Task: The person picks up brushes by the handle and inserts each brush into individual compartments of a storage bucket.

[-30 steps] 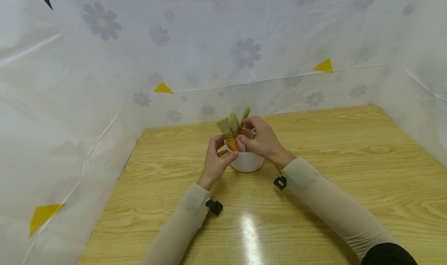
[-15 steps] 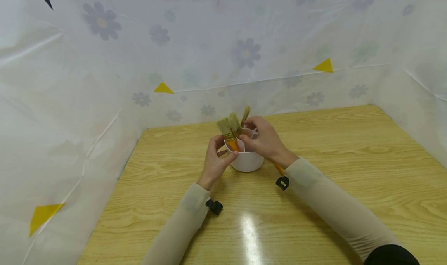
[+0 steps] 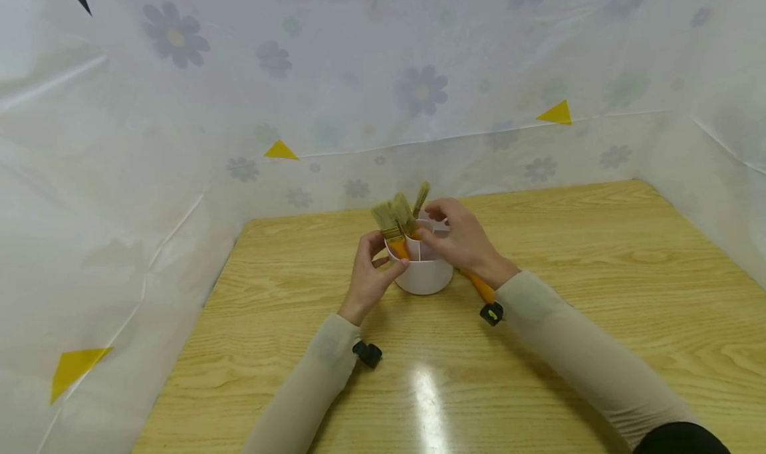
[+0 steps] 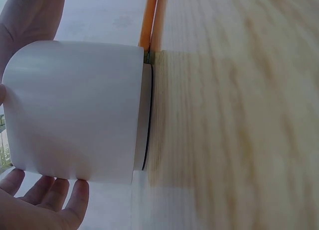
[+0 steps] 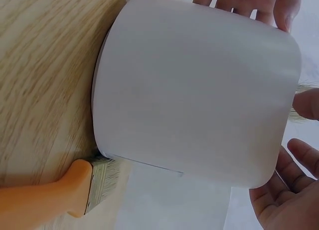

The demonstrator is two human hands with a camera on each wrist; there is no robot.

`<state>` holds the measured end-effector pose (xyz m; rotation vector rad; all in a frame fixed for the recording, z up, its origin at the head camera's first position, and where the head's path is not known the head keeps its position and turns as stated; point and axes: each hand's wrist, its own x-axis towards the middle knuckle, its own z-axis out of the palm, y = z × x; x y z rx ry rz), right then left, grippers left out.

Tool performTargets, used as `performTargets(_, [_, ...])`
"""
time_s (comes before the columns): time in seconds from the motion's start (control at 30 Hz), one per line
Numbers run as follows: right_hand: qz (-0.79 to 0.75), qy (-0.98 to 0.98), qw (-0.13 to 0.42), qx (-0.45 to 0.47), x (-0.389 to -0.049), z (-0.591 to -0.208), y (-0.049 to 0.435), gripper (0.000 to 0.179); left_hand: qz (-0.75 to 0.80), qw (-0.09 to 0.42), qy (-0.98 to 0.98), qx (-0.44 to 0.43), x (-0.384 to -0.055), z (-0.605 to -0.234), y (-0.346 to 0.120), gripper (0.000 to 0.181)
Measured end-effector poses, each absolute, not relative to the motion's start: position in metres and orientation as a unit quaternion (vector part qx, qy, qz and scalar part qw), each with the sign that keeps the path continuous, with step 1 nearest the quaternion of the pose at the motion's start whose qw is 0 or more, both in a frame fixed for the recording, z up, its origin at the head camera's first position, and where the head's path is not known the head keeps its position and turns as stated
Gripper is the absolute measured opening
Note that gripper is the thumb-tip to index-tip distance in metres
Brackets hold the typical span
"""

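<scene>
A round white pen holder (image 3: 425, 278) with inner dividers stands on the table. My left hand (image 3: 370, 278) grips its left side, the thumb at the front rim and the fingers spread along the wall, as the left wrist view shows. Several paintbrushes stand bristles up inside: a wide brush (image 3: 393, 231) and another brush (image 3: 403, 209) at the left, and a narrower one (image 3: 421, 198) at the back. My right hand (image 3: 461, 240) hovers at the right rim, thumb and fingers apart with nothing between them. Beside the base lies another paintbrush (image 5: 75, 185) with an orange handle.
The wood-grain table (image 3: 287, 347) meets a floral plastic sheet (image 3: 353, 75) just behind the pen holder. More sheeting hangs at both sides. Yellow tape pieces (image 3: 555, 112) mark the sheet. A small black wrist camera (image 3: 368, 354) sits below each forearm.
My right hand has drawn back to the right, away from the brushes, uncovering more of the dividers and the orange handle on the table. My left hand stays in place.
</scene>
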<state>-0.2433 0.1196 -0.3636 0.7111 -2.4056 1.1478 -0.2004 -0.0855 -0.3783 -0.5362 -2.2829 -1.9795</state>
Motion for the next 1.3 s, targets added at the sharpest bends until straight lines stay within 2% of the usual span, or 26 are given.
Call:
performTargets(0.2, [0.406,-0.860,0.193,0.243,-0.241,-0.364,0.123,0.036,-0.643,0.042,-0.744,-0.176,-0.200,-0.378,-0.085,0.061])
performTargets(0.4, [0.413,-0.866,0.180,0.217,-0.238,-0.363,0.128,0.041,-0.642,0.042,-0.744,-0.178,-0.200,-0.378,-0.085,0.062])
performTargets(0.7, [0.397,-0.858,0.213,0.245,-0.238,-0.362,0.140,0.038,-0.642,0.036,-0.744,-0.184,-0.200,-0.377,-0.085,0.061])
performTargets(1.3, [0.400,-0.862,0.209,0.231,-0.234,-0.366,0.155,0.039,-0.643,0.045,-0.744,-0.177,-0.199,-0.377,-0.086,0.061])
